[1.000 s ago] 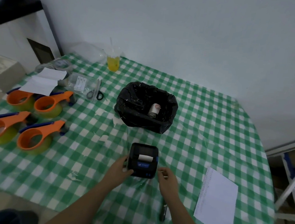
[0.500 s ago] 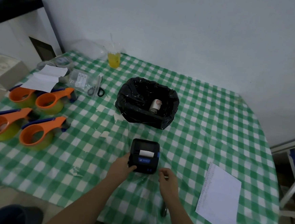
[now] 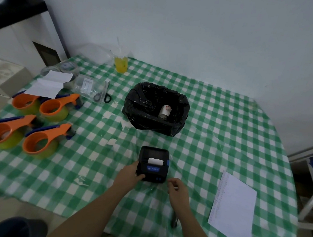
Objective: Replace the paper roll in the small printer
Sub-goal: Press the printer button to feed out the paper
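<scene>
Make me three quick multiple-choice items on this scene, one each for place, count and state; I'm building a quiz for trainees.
1. Where does the paper roll lie?
A. in the black-lined bin
B. on the white sheet
C. beside the scissors

2. How many orange tape dispensers?
A. two
B. four
C. six

3. What is the left hand doing?
A. lifting the drink
B. touching the printer
C. resting on bare cloth

Answers: 1 A, it shows inside the bag. 2 B, four sit at the table's left. 3 B, its fingers are on the printer's left side.
</scene>
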A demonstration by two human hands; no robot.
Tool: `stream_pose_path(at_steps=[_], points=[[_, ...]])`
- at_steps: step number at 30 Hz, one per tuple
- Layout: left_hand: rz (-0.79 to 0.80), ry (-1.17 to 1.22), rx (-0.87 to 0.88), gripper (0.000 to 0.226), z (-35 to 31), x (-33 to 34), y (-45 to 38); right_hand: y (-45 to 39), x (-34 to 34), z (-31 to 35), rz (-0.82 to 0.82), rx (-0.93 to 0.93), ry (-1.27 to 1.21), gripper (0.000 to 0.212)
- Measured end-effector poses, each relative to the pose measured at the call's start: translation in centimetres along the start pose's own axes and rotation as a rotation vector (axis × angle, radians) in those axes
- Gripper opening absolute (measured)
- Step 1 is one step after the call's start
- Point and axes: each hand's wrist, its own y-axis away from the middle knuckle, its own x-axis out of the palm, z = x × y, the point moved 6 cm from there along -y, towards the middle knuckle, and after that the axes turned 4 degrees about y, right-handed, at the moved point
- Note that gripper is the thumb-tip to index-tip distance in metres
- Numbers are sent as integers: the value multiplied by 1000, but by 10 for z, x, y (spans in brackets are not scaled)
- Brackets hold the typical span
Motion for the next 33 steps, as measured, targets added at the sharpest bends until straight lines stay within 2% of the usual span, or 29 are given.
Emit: stream_pose_path(at_steps=[33], points=[[-11, -20, -10, 51, 8, 6, -3, 7, -2, 6, 38, -20, 39, 29]])
